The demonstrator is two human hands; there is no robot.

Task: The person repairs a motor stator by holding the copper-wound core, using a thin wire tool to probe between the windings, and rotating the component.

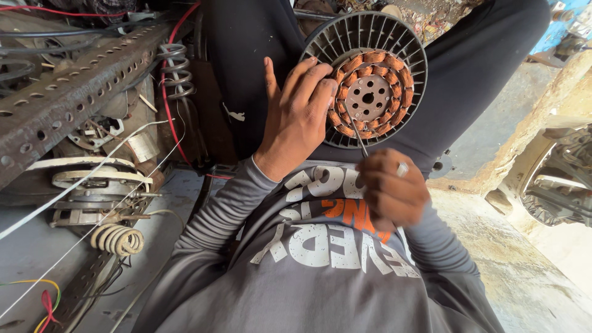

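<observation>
On the lap, left hand [295, 117] grips the fan motor stator [368, 80] at its copper windings [370, 94], fingers curled on the rim. Right hand [390, 190], just below it, is closed around a thin metal pick [357, 137], tip touching the coils.

Grey floor [37, 246], motor stator [92, 188], coiled wire [118, 239], white cords [61, 192] lying on it
</observation>
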